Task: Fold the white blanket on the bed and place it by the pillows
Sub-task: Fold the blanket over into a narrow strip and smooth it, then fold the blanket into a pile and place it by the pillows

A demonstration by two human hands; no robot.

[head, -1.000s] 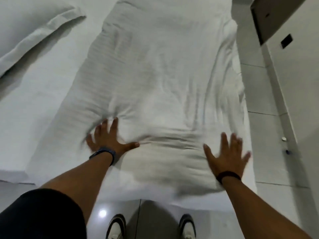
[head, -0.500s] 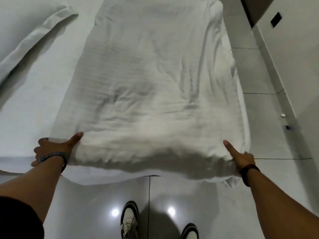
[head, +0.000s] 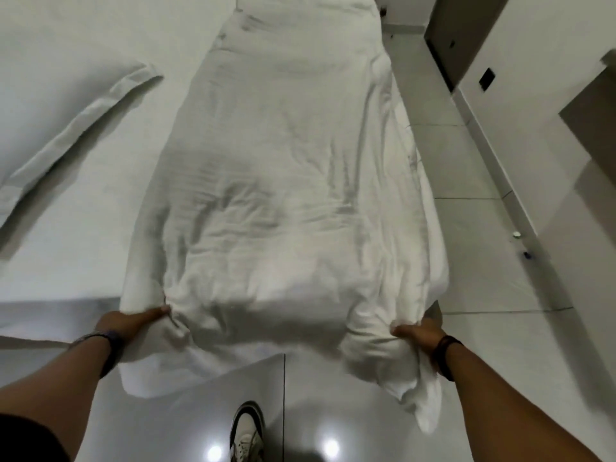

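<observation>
Lengthwise, the rumpled white blanket [head: 283, 195] overhangs the bed [head: 83, 195].

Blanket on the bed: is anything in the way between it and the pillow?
Nothing visible. Both hands, left and right, grip the blanket at its near corners. Only bare sheet lies between it and the pillow at upper left.

White blanket [head: 286, 181]: long, narrow folded strip, lying lengthwise along right side of bed [head: 83, 201], running away toward far end. Surface thick, soft, creased, wrinkles densest through middle. Near end bunched at both corners, lifted off mattress edge, hanging over floor; right corner droops lowest in loose tail. Pillow [head: 80, 105]: white, flat, flanged edge, lying diagonally at left, apart from blanket.
</observation>
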